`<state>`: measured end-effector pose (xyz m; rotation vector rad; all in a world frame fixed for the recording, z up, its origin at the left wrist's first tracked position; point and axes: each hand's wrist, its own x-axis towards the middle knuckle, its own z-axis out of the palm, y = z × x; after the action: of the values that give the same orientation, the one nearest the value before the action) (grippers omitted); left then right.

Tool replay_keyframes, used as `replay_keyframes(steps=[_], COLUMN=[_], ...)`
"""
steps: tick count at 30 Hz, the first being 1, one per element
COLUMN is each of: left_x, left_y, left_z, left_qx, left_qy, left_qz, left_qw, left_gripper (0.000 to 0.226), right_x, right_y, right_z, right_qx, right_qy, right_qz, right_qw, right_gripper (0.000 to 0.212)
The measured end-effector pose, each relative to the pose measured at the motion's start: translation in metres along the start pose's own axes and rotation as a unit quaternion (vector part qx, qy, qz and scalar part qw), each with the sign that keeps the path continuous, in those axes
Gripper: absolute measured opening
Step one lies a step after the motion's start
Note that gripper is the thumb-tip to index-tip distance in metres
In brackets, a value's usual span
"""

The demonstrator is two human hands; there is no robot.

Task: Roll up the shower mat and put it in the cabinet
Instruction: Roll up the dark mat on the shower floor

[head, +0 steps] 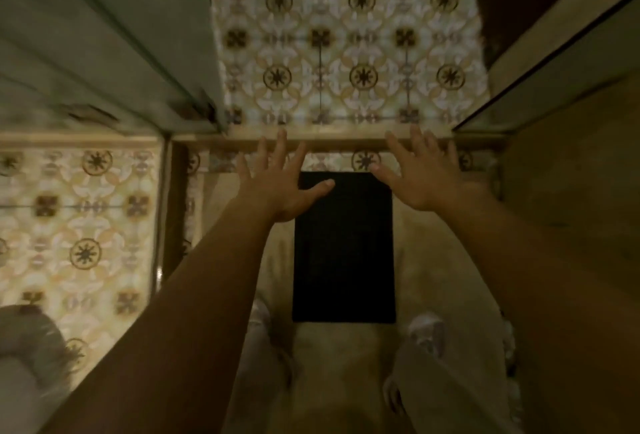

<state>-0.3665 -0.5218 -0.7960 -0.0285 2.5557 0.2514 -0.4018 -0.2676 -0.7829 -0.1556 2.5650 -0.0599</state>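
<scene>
A dark rectangular shower mat (344,253) lies flat on the pale floor, straight below me, its far edge near a low tiled step. My left hand (277,177) hovers over the mat's far left corner with fingers spread and the thumb above the mat. Beyond the far right corner, my right hand (420,173) is also spread wide and holds nothing. Both forearms reach forward from the bottom of the view. No cabinet is recognisable in the blurred view.
Patterned floor tiles (349,52) stretch ahead past the step. A glass panel and frame (114,62) stands at the left, another panel edge (540,80) at the right. My feet in light shoes (426,329) stand just behind the mat.
</scene>
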Motion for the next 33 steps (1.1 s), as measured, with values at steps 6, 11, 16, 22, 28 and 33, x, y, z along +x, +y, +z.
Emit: replay_keyframes(steps=[6, 11, 16, 22, 28, 33], left_x=[0.124, 0.201, 0.230, 0.227, 0.229, 0.230], left_y=[-0.035, -0.045, -0.056, -0.057, -0.043, -0.042], left_z=[0.177, 0.247, 0.272, 0.247, 0.252, 0.266], left_qx=[0.023, 0.067, 0.085, 0.054, 0.008, 0.009], left_qy=[-0.022, -0.020, 0.017, 0.126, 0.054, 0.054], left_qz=[0.044, 0.116, 0.137, 0.202, 0.181, 0.173], left_qw=[0.999, 0.991, 0.987, 0.970, 0.982, 0.983], left_gripper=[0.101, 0.086, 0.080, 0.028, 0.011, 0.021], right_x=[0.128, 0.204, 0.225, 0.221, 0.225, 0.227], right_y=[0.039, 0.049, 0.058, 0.072, 0.078, 0.088], right_z=[0.185, 0.260, 0.290, 0.270, 0.263, 0.252], right_qx=[-0.043, -0.046, -0.028, 0.024, 0.036, 0.065], right_qy=[-0.052, -0.035, 0.076, 0.144, 0.078, -0.014], right_qz=[-0.027, -0.076, -0.134, -0.195, -0.148, -0.138], right_qw=[0.997, 0.995, 0.988, 0.970, 0.985, 0.988], right_gripper=[0.092, 0.074, 0.051, 0.018, 0.022, 0.027])
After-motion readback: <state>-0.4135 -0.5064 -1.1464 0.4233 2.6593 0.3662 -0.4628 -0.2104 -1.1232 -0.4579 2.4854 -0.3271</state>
